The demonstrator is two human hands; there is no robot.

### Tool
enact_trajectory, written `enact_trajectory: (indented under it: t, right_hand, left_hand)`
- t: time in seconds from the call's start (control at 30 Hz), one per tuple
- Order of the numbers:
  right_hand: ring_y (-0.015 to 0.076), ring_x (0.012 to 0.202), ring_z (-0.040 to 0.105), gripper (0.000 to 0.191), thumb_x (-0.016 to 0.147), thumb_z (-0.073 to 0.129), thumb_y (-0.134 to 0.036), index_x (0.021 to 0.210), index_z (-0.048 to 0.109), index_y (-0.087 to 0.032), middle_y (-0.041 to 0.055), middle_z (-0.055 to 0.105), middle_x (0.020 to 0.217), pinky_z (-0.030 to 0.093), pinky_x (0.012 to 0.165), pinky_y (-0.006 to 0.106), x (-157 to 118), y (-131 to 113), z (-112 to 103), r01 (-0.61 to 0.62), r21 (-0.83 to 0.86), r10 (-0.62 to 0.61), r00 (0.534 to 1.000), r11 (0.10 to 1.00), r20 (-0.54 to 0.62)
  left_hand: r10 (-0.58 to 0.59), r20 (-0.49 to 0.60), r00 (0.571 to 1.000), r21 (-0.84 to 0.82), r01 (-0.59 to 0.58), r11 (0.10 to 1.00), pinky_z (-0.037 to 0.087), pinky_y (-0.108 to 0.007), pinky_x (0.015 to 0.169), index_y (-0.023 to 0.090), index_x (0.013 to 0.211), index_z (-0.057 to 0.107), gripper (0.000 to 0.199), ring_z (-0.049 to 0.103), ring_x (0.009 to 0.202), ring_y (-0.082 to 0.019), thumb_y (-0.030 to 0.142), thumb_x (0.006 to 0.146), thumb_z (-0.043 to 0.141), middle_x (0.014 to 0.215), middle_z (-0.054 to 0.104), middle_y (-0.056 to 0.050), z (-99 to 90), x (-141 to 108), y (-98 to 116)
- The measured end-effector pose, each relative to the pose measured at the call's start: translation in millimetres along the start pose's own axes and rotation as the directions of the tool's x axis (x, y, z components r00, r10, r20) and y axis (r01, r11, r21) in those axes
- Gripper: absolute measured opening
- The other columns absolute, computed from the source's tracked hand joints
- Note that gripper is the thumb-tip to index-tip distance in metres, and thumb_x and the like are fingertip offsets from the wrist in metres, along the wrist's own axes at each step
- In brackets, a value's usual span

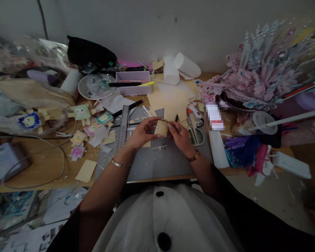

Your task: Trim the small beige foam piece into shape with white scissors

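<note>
Between my two hands, above a grey cutting mat (170, 157), is a small tan paper piece (161, 128) with dark drawn outlines. My left hand (145, 132) grips its left side, thumb below and fingers behind. At its upper right edge, the fingers of my right hand (180, 134) are pinched on it; a dark pen (176, 117) shows just behind that hand, and I cannot make out whether they touch. A steel ruler (123, 127) lies on the mat left of my hands. Scissors with grey-green handles (196, 134) rest right of my right hand.
Small paper figures with drawn faces (81, 112) crowd the left. Behind are a pen box (133, 83), tan paper sheets (170, 101) and white rolls (187, 65). Pink beaded crowns (257, 80), a lidded cup (264, 123) and coloured pipe cleaners (241, 150) stand right. A cable (64, 164) loops across the left.
</note>
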State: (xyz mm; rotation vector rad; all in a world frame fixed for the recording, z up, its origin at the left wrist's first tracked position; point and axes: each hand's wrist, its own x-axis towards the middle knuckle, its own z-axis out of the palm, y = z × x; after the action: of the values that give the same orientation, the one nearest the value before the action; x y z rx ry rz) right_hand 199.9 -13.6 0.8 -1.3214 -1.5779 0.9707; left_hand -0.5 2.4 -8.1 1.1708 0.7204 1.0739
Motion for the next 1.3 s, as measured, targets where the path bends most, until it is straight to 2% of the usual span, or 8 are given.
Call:
enact_trajectory:
  t: [0.4,0.57,0.77,1.3]
  right_hand:
    - [0.0178,0.058,0.06,0.042,0.099,0.052,-0.061,0.114,0.067,-0.024,0.0019,0.067,0.074,0.054,0.061,0.034,0.2,1.1,-0.9,-0.02,0.037,0.019,1.0,0.999,0.023]
    - [0.0185,0.057,0.06,0.043,0.098,0.054,-0.061,0.117,0.066,-0.024,0.0007,0.064,0.069,0.055,0.061,0.035,-0.4,1.2,-0.9,-0.011,0.071,0.01,1.0,0.997,0.013]
    - [0.0167,0.056,0.058,0.049,0.098,0.051,-0.065,0.119,0.065,-0.024,-0.0006,0.06,0.068,0.051,0.059,0.032,-0.6,-0.6,-1.0,-0.013,0.078,0.011,1.0,0.997,0.024]
    - [0.0165,0.061,0.059,0.05,0.102,0.046,-0.062,0.126,0.064,-0.022,0.0018,0.063,0.075,0.051,0.061,0.031,-1.1,-0.1,-2.4,-0.067,0.103,0.063,0.997,0.992,0.046]
  left_hand:
    - [-0.007,-0.03,1.0,0.062,0.009,0.998,0.054,-0.035,0.095,0.02,0.124,0.062,0.068,0.068,0.108,-0.022,0.033,0.065,0.093,0.116,0.071,-0.009,-1.9,1.8,-5.0]
    - [-0.015,-0.026,1.0,0.116,0.018,0.993,0.056,-0.033,0.087,0.019,0.127,0.06,0.069,0.068,0.093,-0.019,0.034,0.067,0.09,0.098,0.07,-0.005,-2.6,2.8,-6.6]
    - [-0.068,-0.054,0.996,0.087,0.073,0.994,0.052,-0.027,0.078,0.017,0.128,0.058,0.07,0.066,0.079,-0.015,0.022,0.065,0.088,0.084,0.069,0.001,-1.2,2.6,-4.5]
    - [-0.118,-0.114,0.986,0.039,0.123,0.992,0.05,-0.025,0.073,0.016,0.125,0.06,0.07,0.066,0.072,-0.013,0.016,0.061,0.086,0.078,0.072,0.002,4.2,2.3,0.2]
